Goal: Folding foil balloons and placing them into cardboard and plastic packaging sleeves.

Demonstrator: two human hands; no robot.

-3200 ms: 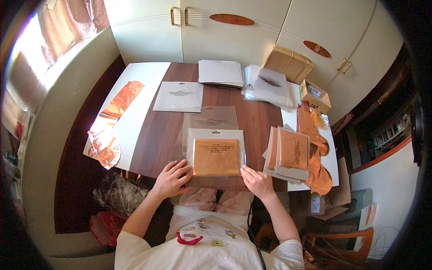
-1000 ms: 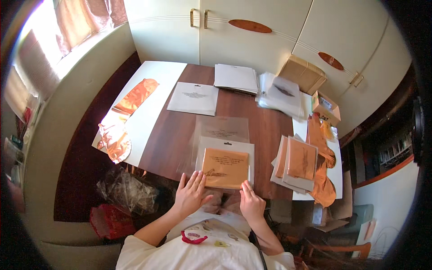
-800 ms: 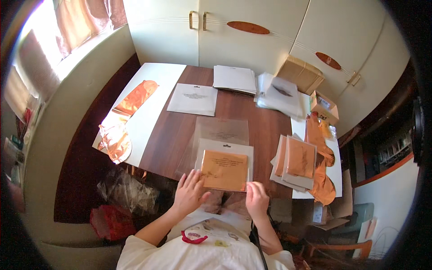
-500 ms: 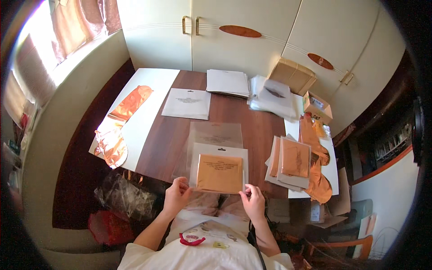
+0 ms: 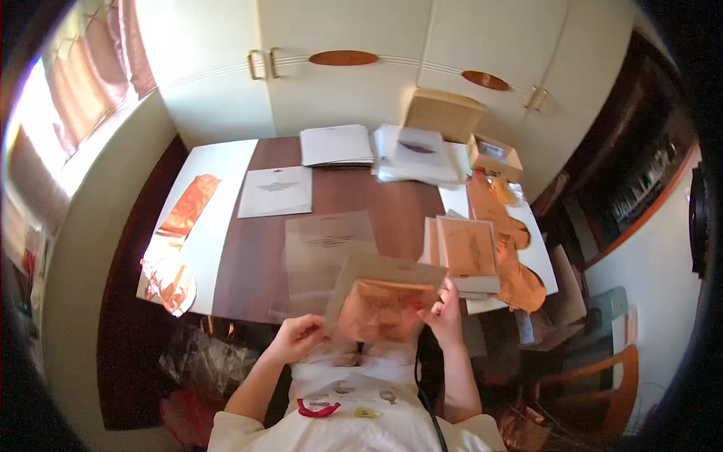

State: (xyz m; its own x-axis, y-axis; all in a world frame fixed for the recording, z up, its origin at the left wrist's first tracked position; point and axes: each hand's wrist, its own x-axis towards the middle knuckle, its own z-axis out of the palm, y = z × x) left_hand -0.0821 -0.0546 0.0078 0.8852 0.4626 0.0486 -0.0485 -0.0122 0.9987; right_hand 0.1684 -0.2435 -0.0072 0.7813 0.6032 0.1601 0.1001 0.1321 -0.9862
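Both hands have the clear packet [image 5: 384, 305] lifted off the surface [image 5: 376, 200], tilted up toward the person's chest; inside it shows a copper-coloured sheet on a pale backing. The left hand [image 5: 297, 339] pinches the lower left corner, its grip closed on the packet; the right hand [image 5: 446, 316] clamps the right edge the same way. To my eye the step is a matter of handling the packet level and lightly; fingers are best kept to the margins so the film does not crease, and both sides should move together so the sheet inside does not slide.

Just beyond it on the dark wooden surface lies an empty clear sleeve [image 5: 325, 252]; to the right sits a stack of copper packets [image 5: 465, 252], with crumpled orange film [image 5: 520, 264] draped beside it. Farther back are a white printed sheet [image 5: 276, 192], a white booklet [image 5: 336, 145] and a pile of bagged sheets [image 5: 418, 153]; a cardboard box [image 5: 446, 113] and a smaller open box [image 5: 493, 156] stand at the far corner. A white board [image 5: 218, 196] at the left carries copper foil scraps [image 5: 172, 279]; cream cupboards [image 5: 354, 68] close the room behind.
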